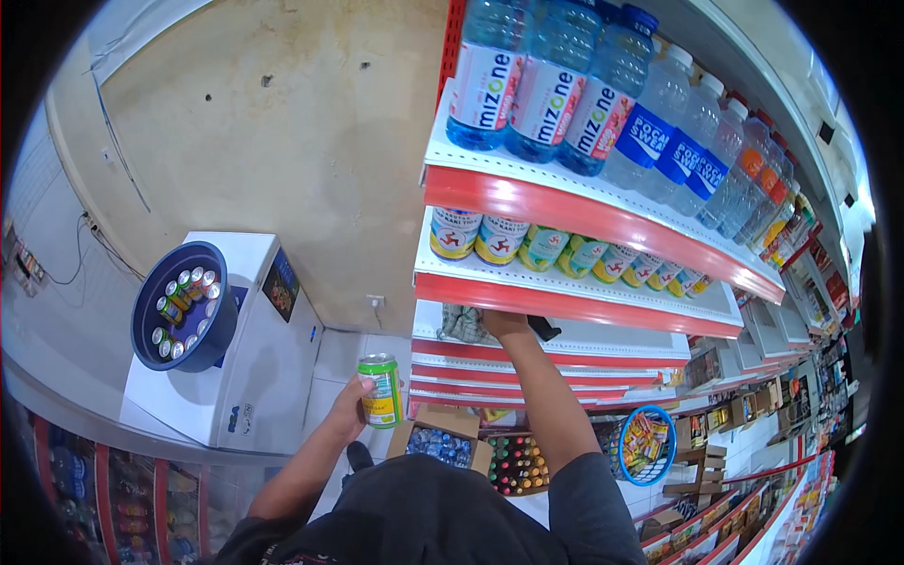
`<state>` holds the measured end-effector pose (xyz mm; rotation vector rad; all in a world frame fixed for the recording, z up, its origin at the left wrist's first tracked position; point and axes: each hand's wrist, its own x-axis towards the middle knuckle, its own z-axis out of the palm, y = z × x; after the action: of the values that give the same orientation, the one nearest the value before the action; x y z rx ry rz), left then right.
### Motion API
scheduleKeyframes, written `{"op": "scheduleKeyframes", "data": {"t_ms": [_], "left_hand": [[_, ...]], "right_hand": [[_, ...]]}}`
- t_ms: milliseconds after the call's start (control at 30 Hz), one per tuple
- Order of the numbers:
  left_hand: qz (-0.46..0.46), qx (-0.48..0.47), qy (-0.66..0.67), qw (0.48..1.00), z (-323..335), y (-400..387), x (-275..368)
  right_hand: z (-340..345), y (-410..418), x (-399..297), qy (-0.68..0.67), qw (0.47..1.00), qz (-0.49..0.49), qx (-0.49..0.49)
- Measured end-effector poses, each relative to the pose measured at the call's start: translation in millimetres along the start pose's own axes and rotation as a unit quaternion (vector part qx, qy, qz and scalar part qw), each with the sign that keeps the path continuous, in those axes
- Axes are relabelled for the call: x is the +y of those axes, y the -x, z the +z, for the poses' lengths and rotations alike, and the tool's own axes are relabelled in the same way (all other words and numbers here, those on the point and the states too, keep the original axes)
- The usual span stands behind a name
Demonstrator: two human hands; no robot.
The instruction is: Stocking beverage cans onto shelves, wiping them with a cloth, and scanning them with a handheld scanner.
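Observation:
My left hand (347, 409) grips a green and yellow drink can (381, 393), held upright in front of the shelf rack. Reaching under a red-edged shelf, my right hand (504, 323) is on a bunched checkered cloth (460, 323) and grips it; the shelf above hides part of its fingers. Just right of that hand lies a black object (544, 328), too little of it showing to name. On the shelf above stands a row of drink cans (503, 239), some white and blue, others green or yellow.
Mizone bottles (487, 78) and other bottles fill the top shelf (494, 185). At left, a purple basin (224, 332) of cans rests on a white chest freezer (282, 381). By my feet are a carton of bottles (439, 446), a bottle crate (519, 462) and a blue basket (667, 466).

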<state>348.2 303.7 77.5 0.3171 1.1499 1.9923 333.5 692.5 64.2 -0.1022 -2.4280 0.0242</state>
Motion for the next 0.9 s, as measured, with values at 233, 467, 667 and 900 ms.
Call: {"op": "scheduleKeyframes", "data": {"t_ms": [233,467,667,900], "left_hand": [[0.019,0.024,0.015,0.999,-8,9,-4],[0.016,0.020,0.022,0.999,-13,20,-15],[0.020,0.041,0.005,0.999,-13,23,-22],[0.011,0.041,0.012,0.999,-11,28,-22]], "right_hand": [[-31,-10,19,-0.154,0.977,0.032,-0.143],[-25,-5,43,-0.380,0.893,0.156,-0.184],[-29,-10,51,-0.265,0.939,0.088,-0.200],[7,5,89,-0.221,0.940,0.124,-0.228]]}}
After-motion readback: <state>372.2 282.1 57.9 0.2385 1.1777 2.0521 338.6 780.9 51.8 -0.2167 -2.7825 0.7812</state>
